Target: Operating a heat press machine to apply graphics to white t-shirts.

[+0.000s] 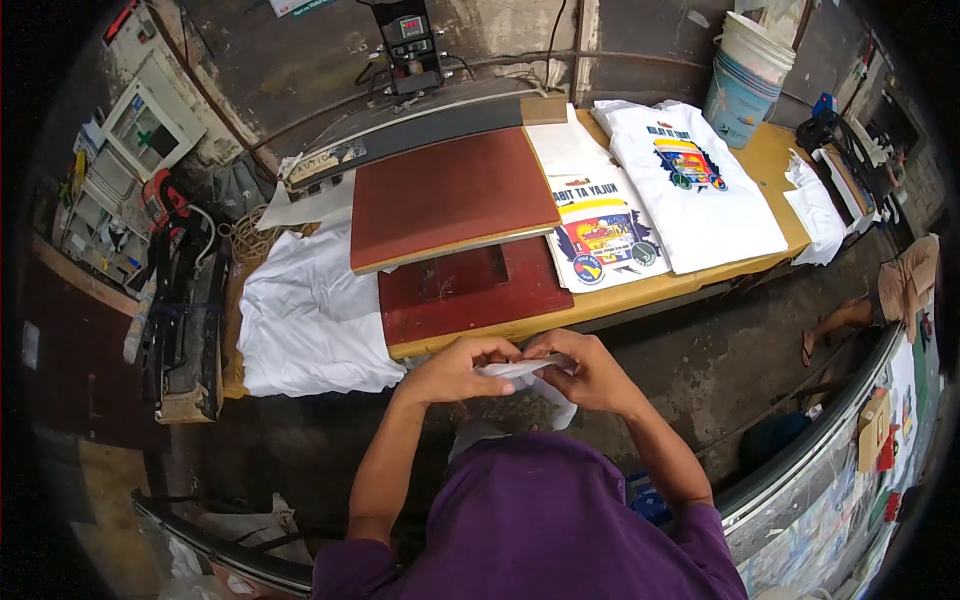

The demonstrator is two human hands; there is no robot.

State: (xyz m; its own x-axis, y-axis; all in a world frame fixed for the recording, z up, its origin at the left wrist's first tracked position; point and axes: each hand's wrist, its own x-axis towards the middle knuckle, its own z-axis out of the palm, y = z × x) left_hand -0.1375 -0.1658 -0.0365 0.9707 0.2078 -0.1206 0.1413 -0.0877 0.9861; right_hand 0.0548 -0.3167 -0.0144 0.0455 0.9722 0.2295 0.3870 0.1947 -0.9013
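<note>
A thin white sheet (520, 370), paper or cloth, is pinched between my left hand (465, 372) and my right hand (585, 378) at lower centre, with part of it dangling below my right hand. Just beyond my hands, two red-brown boards (450, 195) lie one above the other on a yellow-covered worktable (445, 343). Crumpled white shirts or cloth (305, 310) lie left of the boards. To their right are printed white sheets (605, 255) and a folded white shirt (730, 225) with a colourful print.
A black press head (405, 50) is at the back, stacked buckets (745, 90) at back right. Tools and cords (175, 210) crowd the left end. Another person's bare leg (840, 325) shows at right. A cluttered surface (800, 510) runs along the lower right, near my arm.
</note>
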